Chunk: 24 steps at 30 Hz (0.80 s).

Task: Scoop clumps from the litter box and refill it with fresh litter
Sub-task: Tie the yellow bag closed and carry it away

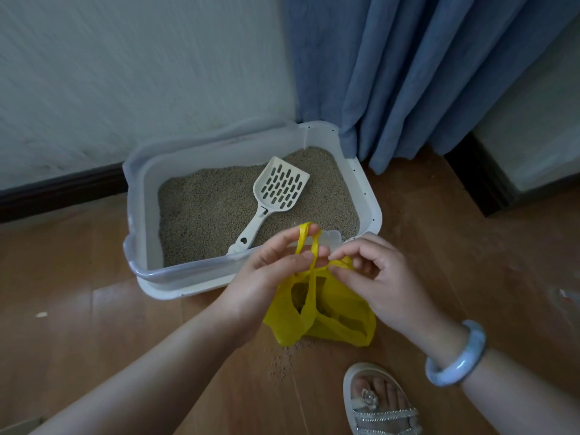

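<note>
A white litter box stands on the wooden floor against the wall, filled with beige litter. A white slotted scoop lies in it, handle toward me. In front of the box sits a yellow plastic bag with dark clumps showing through. My left hand pinches one bag handle, pulled up into a loop. My right hand pinches the other handle; the two handles cross between my fingers.
Blue curtains hang behind the box at the right. Spilled litter grains lie on the floor below the bag. My sandalled foot is at the bottom, near the bag. A dark skirting board runs along the wall.
</note>
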Each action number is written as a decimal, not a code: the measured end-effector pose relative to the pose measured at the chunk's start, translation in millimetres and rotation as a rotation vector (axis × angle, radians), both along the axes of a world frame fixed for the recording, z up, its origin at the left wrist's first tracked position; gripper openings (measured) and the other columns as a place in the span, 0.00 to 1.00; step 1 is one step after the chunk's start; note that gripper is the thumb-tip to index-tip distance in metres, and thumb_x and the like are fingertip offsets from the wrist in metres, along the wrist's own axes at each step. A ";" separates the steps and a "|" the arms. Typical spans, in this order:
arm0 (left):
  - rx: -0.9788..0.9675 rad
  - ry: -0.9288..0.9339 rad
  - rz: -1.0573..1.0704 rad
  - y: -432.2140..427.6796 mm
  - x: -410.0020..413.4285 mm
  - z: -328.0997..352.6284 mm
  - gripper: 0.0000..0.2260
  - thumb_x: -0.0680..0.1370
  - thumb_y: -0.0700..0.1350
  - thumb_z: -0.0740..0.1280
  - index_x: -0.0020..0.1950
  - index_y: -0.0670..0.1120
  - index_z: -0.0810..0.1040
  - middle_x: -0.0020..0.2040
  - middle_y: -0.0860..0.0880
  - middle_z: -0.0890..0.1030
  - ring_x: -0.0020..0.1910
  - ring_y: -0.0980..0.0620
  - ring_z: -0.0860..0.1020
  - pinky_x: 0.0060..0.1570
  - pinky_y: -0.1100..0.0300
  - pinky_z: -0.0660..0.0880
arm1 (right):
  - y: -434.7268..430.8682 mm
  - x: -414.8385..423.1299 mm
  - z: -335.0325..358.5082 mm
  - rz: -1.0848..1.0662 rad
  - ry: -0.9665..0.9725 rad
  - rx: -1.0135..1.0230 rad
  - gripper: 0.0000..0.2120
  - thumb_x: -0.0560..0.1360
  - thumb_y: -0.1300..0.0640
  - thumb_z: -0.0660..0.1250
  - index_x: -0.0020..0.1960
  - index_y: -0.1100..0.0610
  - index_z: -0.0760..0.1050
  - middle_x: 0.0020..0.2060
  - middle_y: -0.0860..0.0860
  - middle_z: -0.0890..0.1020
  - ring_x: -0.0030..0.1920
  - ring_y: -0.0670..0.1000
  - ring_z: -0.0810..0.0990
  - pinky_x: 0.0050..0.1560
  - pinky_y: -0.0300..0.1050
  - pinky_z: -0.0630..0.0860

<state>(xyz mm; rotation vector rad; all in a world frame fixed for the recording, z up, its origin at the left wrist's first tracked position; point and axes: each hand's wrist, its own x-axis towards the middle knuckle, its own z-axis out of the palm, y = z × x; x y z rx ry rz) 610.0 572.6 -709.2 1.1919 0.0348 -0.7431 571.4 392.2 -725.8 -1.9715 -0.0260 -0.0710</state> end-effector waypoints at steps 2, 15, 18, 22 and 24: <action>0.070 -0.109 -0.067 -3.2 -0.3 -4.0 0.22 0.69 0.40 0.69 0.63 0.51 0.76 0.47 0.48 0.80 0.48 0.51 0.79 0.53 0.61 0.74 | -0.6 0.4 3.5 0.031 -0.010 -0.005 0.07 0.68 0.48 0.69 0.43 0.50 0.81 0.33 0.48 0.72 0.32 0.46 0.70 0.34 0.32 0.66; 0.398 -0.384 -0.262 -10.1 -7.6 -27.6 0.16 0.72 0.56 0.69 0.39 0.43 0.76 0.32 0.51 0.68 0.34 0.54 0.65 0.35 0.57 0.63 | 1.9 -1.1 8.5 0.140 0.057 0.057 0.09 0.71 0.62 0.67 0.47 0.50 0.81 0.42 0.44 0.84 0.47 0.45 0.82 0.48 0.43 0.77; 0.385 -0.359 -0.269 -9.5 -8.2 -32.0 0.13 0.75 0.54 0.67 0.34 0.48 0.75 0.31 0.52 0.69 0.33 0.55 0.66 0.35 0.57 0.64 | -1.7 0.1 6.8 0.123 -0.003 -0.025 0.13 0.71 0.61 0.67 0.50 0.46 0.80 0.47 0.43 0.81 0.49 0.47 0.79 0.47 0.43 0.74; 0.381 -0.379 -0.312 -7.9 -9.1 -34.6 0.14 0.74 0.57 0.66 0.36 0.48 0.75 0.32 0.55 0.72 0.34 0.57 0.69 0.39 0.59 0.67 | -2.7 6.1 4.4 0.213 0.096 0.022 0.18 0.72 0.60 0.65 0.60 0.47 0.76 0.56 0.42 0.79 0.57 0.45 0.76 0.53 0.40 0.74; 0.388 -0.401 -0.316 -6.1 -8.9 -34.1 0.12 0.75 0.54 0.65 0.35 0.50 0.74 0.31 0.58 0.72 0.34 0.59 0.69 0.38 0.61 0.68 | 0.3 8.3 4.0 0.238 0.186 0.090 0.15 0.72 0.58 0.65 0.57 0.47 0.77 0.50 0.44 0.81 0.53 0.42 0.78 0.52 0.39 0.75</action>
